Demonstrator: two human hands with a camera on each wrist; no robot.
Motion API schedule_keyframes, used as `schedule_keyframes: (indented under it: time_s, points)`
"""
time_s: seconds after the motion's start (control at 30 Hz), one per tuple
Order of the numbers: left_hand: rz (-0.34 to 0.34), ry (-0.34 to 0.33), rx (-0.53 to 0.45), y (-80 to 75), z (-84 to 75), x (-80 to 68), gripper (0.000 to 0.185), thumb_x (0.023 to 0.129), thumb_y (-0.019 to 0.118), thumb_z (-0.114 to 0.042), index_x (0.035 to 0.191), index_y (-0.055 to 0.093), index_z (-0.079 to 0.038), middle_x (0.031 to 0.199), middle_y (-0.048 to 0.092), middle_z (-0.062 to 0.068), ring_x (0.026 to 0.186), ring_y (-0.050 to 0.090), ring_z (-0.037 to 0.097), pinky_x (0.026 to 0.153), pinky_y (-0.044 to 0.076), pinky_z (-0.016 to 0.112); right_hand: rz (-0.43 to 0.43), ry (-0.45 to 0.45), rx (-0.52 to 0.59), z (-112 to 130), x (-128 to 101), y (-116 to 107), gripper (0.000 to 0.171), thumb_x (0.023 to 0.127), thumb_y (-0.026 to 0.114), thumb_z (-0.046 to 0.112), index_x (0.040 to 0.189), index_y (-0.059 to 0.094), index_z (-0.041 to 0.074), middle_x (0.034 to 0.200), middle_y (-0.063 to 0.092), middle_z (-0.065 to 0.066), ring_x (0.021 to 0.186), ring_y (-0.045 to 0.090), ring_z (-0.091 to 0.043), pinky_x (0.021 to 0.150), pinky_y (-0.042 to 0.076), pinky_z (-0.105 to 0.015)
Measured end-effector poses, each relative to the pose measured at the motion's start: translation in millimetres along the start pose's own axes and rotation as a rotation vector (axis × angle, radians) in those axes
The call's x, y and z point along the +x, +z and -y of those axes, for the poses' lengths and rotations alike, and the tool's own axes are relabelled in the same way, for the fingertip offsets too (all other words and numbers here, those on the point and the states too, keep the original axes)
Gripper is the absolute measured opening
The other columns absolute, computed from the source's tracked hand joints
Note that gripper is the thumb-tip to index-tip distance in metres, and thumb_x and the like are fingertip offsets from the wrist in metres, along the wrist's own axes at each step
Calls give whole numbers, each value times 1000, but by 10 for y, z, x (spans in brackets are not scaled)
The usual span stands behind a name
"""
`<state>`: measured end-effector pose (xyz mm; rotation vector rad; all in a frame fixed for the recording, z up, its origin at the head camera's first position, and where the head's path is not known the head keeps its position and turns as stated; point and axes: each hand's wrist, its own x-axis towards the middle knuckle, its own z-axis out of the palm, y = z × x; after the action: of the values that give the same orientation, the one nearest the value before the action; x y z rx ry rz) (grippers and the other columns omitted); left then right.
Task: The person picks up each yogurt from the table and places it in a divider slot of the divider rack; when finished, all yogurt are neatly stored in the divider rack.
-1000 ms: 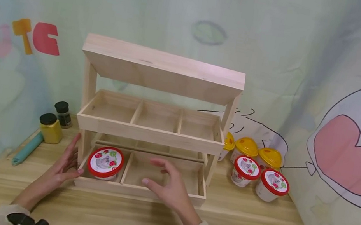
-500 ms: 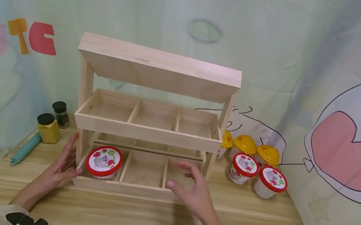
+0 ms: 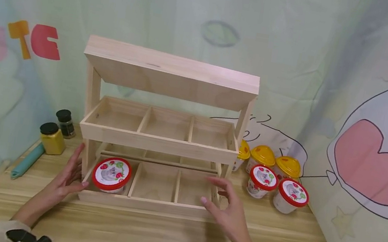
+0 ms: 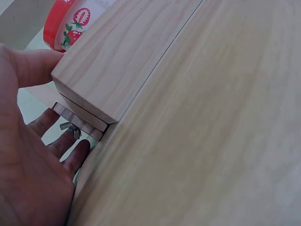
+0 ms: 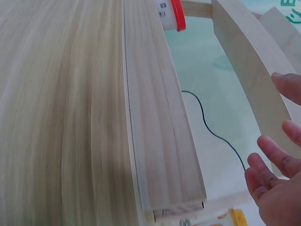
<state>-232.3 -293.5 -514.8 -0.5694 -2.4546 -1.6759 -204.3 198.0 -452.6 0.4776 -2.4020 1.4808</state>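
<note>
A two-tiered wooden rack (image 3: 157, 145) stands on the table, with three compartments across each tier. In the lower left compartment sits a strawberry-printed cup with a red lid (image 3: 112, 174). My left hand (image 3: 60, 184) is at the rack's lower left corner, thumb at the front edge and fingers extended along the side. The left wrist view shows those fingers beside a metal wing nut (image 4: 71, 129). Near the lower right compartment, my right hand (image 3: 227, 211) holds nothing, thumb and fingers spread apart. The right wrist view shows it beyond the lower tray's front board (image 5: 162, 122).
Right of the rack stand two red-lidded cups (image 3: 262, 181) and several yellow-domed cups (image 3: 263, 155). On the left are a yellow jar with a black lid (image 3: 52, 138), a dark jar (image 3: 65, 123) and a teal roll (image 3: 28, 160). Printed curtains (image 3: 159, 5) surround the table.
My right hand has moved right across the lower tier, from its middle to its right end. My left hand stays at the left corner. The view has shifted slightly.
</note>
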Motion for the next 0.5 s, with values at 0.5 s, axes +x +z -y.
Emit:
schedule_keyframes:
  time_s: [0.5]
  points:
    - [3,7,-6,5,13,9,114,97,67,1,173,-11,-34,165,19,42,127,35,-22,98,34,3,-102,138,-24,-137,-17,-275,53,92,85,18,140,63,16,143,68,-3,133,60,-32,111,51,-40]
